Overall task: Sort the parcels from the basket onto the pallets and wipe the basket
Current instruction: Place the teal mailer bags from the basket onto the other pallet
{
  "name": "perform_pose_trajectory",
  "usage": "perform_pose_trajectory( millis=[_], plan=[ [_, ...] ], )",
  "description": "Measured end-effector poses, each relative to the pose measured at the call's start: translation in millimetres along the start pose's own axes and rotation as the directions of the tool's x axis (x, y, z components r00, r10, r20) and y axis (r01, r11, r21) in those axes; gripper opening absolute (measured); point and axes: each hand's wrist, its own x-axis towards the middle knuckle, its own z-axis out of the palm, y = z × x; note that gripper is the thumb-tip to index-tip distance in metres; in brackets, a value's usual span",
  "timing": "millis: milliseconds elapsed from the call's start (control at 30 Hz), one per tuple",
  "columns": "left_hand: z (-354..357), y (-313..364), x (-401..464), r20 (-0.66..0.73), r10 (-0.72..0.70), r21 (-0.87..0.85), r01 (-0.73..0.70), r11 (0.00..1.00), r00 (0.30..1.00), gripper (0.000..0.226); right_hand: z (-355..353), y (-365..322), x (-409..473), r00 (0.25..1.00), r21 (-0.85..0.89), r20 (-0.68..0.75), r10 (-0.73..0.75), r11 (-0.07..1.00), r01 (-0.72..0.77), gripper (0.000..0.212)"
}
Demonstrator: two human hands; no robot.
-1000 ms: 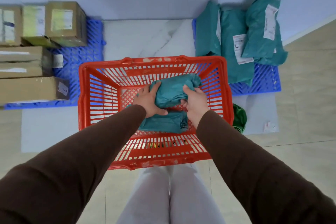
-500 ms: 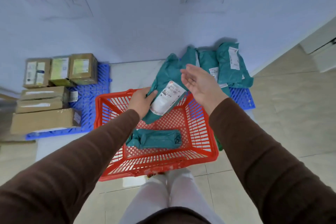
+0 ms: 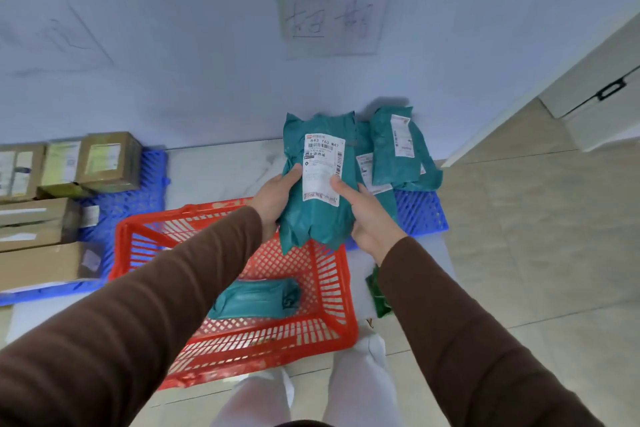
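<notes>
I hold a teal soft parcel (image 3: 315,215) upright above the far side of the red basket (image 3: 329,291), its white label facing me. My left hand (image 3: 277,198) grips its left edge and my right hand (image 3: 367,215) grips its right edge, thumb on the label. One more teal parcel (image 3: 256,298) lies on the basket floor. Behind the held parcel, several teal parcels (image 3: 398,146) are stacked on the right blue pallet (image 3: 419,211). Cardboard boxes (image 3: 107,159) stand on the left blue pallet (image 3: 138,198).
A green cloth (image 3: 377,291) lies on the floor right of the basket. The wall behind carries a taped paper sign (image 3: 332,17). A white cabinet (image 3: 602,97) stands at the far right. My legs are just below the basket.
The teal parcel has come up out of the basket and turned label-up. My right hand, open beside it half a second ago, now grips its right edge. The view tilted upward.
</notes>
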Motion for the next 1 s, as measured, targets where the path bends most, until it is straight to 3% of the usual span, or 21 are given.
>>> perform_pose_trajectory(
  millis=[133,300,533,800,867,1000],
  plan=[
    [60,-12,28,0.100,-0.038,-0.019,0.040,0.999,0.994,0.044,-62,-23,29,0.999,0.014,-0.027,0.024,1.000,-0.024,0.047],
    [121,-20,80,-0.182,-0.031,0.036,0.038,0.999,0.983,0.058,-113,-60,81,0.991,-0.098,-0.130,0.026,0.994,-0.039,0.048],
    [137,-12,171,-0.319,-0.018,0.096,0.051,0.994,0.948,0.080,-130,-86,157,0.992,-0.306,-0.129,0.008,0.951,-0.047,0.022],
    [121,-28,247,-0.433,-0.016,0.124,0.077,0.989,0.901,0.084,-126,-81,203,0.987,-0.401,-0.158,0.037,0.911,-0.098,0.043],
    [123,-31,255,-0.451,0.003,0.173,0.084,0.981,0.893,0.084,-128,-81,206,0.986,-0.414,-0.162,0.045,0.904,-0.109,0.059],
    [124,-37,264,-0.460,0.058,0.277,0.082,0.957,0.886,0.086,-138,-76,212,0.990,-0.440,-0.143,0.016,0.895,-0.078,0.063]
  ],
)
